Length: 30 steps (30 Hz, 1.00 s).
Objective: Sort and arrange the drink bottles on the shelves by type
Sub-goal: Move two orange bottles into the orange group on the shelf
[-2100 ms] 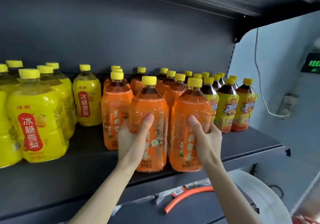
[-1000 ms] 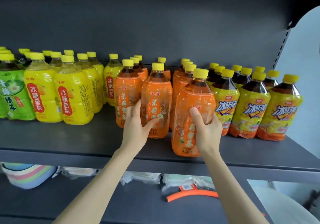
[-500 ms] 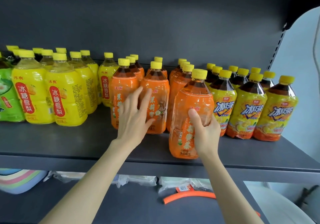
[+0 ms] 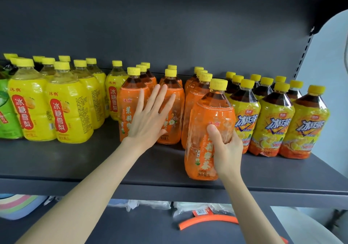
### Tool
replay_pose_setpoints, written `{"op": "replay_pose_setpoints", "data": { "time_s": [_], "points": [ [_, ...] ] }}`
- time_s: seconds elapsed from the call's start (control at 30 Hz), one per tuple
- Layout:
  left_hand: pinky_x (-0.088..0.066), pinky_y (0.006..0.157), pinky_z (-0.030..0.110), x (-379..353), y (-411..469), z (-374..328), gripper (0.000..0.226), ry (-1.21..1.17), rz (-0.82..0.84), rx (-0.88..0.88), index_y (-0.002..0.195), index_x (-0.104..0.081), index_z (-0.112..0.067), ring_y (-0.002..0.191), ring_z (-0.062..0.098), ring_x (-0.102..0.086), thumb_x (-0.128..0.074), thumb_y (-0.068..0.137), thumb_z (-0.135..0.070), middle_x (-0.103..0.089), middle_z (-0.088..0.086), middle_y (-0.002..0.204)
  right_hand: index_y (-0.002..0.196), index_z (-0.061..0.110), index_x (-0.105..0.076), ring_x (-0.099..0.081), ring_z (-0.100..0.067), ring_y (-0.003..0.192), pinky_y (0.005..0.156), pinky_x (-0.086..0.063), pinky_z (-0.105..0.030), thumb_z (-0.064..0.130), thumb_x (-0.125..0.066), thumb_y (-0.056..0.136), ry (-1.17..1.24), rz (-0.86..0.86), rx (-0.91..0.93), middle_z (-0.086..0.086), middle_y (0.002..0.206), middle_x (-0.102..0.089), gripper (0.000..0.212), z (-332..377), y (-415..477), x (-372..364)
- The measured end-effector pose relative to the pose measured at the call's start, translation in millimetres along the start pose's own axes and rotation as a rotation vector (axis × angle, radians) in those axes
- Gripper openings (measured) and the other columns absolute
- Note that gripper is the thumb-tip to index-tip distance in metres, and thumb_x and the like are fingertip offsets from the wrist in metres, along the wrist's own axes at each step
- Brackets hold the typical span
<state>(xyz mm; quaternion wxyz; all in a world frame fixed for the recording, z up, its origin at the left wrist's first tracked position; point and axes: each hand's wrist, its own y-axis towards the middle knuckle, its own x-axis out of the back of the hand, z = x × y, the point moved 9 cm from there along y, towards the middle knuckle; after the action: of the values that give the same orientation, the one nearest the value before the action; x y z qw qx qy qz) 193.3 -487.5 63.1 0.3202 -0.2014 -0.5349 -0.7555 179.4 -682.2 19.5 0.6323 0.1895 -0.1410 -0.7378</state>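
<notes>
Left hand (image 4: 148,125) released, flat; right hand (image 4: 225,149) grips upright orange bottle (image 4: 209,130).

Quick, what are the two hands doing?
Left hand: open, flat against the orange bottles.
Right hand: closed around the front orange bottle.

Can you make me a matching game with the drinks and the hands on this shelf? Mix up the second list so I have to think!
Things:
1. left hand
2. right hand
3. green bottle
4. iced tea bottles

States or places:
A. far left edge of the shelf
B. wrapped around an orange bottle
C. right end of the row
D. flat and open, fingers spread against the orange bottles

Pairs: 1-D, 2-B, 3-A, 4-C
</notes>
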Motion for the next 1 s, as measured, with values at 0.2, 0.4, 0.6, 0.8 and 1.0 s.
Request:
{"op": "replay_pose_setpoints", "data": {
  "time_s": [0.2, 0.4, 0.6, 0.8, 1.0],
  "points": [
    [0.011, 0.109, 0.054, -4, 12, -5, 0.108, 0.056, 0.028, -0.008, 0.149, -0.015, -0.010, 0.144, 0.033, -0.016, -0.081, 0.068, -0.035, -0.017, 0.019, 0.156, 0.107, 0.025, -0.060, -0.069, 0.000, 0.086, 0.063, -0.053, -0.012, 0.067, -0.062, 0.055, 0.021, 0.017, -0.005, 0.011, 0.096, -0.072, 0.067, -1, 2, -2],
    [0.002, 0.111, 0.054, -9, 27, -8, 0.081, 0.167, -0.030, -0.005, 0.145, -0.030, -0.007, 0.138, 0.034, -0.032, -0.074, 0.077, -0.017, -0.032, 0.021, 0.150, 0.103, 0.032, -0.059, -0.069, 0.002, 0.087, 0.063, -0.053, -0.011, 0.067, -0.063, 0.054, 0.028, 0.028, -0.016, 0.014, 0.095, -0.071, 0.060, -4, 4, -6],
    [0.010, 0.111, 0.052, 2, 20, -7, 0.080, 0.122, -0.096, 0.008, 0.147, -0.027, -0.012, 0.144, 0.034, -0.016, -0.070, 0.081, -0.030, -0.020, 0.019, 0.155, 0.101, 0.034, -0.058, -0.068, 0.002, 0.087, 0.063, -0.053, -0.011, 0.067, -0.063, 0.053, 0.026, 0.037, -0.023, 0.016, 0.094, -0.071, 0.059, -5, 5, -5],
    [-0.017, 0.112, 0.046, 16, -53, 78, 0.075, -0.464, -0.526, 0.586, 0.137, -0.034, -0.003, 0.135, 0.031, -0.028, -0.063, 0.083, -0.046, -0.033, 0.023, 0.144, 0.106, 0.031, -0.054, -0.067, 0.007, 0.084, 0.061, -0.052, -0.012, 0.067, -0.065, 0.050, 0.041, 0.037, -0.015, 0.015, 0.097, -0.068, 0.067, -1, 0, -11],
    [-0.029, 0.106, 0.029, -36, -57, 103, 0.084, -1.068, -0.371, 0.727, 0.148, -0.013, -0.015, 0.133, 0.007, -0.024, -0.059, 0.086, -0.048, -0.023, 0.010, 0.152, 0.121, 0.028, -0.044, -0.065, 0.001, 0.090, 0.073, -0.052, -0.017, 0.072, -0.066, 0.047, -0.011, 0.039, -0.047, 0.016, 0.106, -0.063, 0.089, -4, -12, -53]
  ]
}}
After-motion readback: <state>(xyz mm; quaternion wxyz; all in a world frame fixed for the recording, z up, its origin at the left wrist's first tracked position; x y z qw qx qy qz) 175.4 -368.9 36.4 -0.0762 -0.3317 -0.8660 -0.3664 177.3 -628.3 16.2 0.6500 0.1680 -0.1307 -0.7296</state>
